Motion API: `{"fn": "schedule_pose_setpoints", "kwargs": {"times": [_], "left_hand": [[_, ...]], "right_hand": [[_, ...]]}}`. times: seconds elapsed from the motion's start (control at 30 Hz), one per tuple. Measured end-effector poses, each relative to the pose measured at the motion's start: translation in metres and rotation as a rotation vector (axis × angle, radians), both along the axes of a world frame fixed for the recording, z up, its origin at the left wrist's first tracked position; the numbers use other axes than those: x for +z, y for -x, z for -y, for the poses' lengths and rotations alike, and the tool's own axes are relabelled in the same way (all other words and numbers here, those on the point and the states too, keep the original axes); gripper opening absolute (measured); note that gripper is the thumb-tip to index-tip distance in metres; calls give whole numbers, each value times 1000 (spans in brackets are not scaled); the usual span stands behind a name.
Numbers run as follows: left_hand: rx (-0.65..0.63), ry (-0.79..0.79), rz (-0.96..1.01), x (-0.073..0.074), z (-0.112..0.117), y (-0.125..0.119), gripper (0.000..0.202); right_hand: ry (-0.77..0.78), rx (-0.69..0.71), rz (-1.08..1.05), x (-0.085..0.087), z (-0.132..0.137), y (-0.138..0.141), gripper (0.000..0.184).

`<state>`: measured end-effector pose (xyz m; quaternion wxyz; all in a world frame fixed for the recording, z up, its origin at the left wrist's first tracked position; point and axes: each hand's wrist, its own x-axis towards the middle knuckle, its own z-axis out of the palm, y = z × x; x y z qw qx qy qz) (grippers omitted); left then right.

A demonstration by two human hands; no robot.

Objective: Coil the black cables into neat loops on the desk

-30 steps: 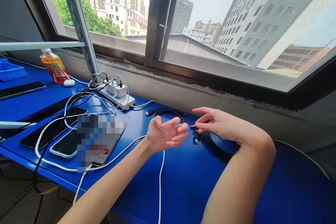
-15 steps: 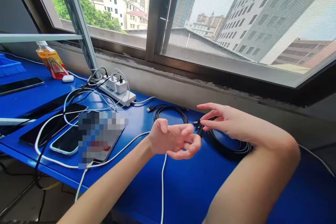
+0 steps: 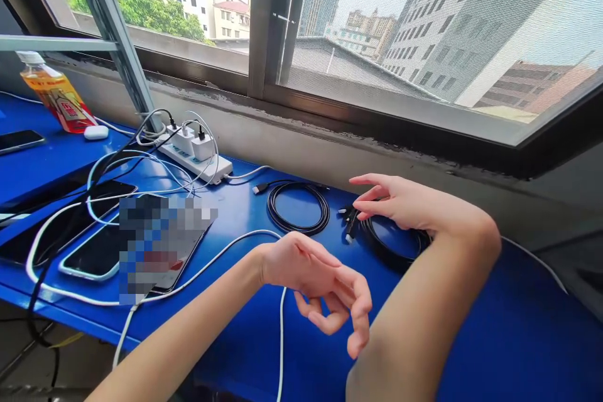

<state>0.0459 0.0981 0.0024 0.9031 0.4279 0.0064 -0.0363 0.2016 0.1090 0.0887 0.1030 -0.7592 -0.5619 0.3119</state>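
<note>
Cable (image 3: 382, 251) lies coiled on the counter (image 3: 509, 333), presumably against tangling, by my right hand (image 3: 396, 200), whose fingers stand apart, while my left hand (image 3: 318, 282) hangs empty, its fingers loosely curled.

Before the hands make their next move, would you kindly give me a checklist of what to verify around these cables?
1. Left hand free: ok; fingers loosely curled, nothing visible held.
2. Right hand has a firm grip on the connectors: cannot tell; the fingers hide any contact.
3. Smaller black cable coiled: ok; looped on the blue table.
4. Larger black cable fully visible: not ok; right hand and arm cover part.
5. Adapters seated in the power strip: ok, apparently.
</note>
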Motion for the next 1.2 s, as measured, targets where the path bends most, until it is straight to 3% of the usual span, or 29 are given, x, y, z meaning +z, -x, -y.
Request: {"fn": "schedule_pose_setpoints", "kwargs": {"times": [0.3, 0.57, 0.87, 1.2], "left_hand": [[-61, -37, 131, -21, -10, -7, 30], [-34, -33, 140, -19, -9, -6, 29], [210, -112, 203, -26, -14, -7, 29], [248, -101, 210, -20, -12, -4, 44]], "right_hand": [[4, 54, 0, 2, 4, -8, 43], [4, 47, 7, 1, 4, -13, 44], [-6, 34, 84, 1, 2, -12, 52], [-9, 75, 74, 3, 7, -9, 50]]}}
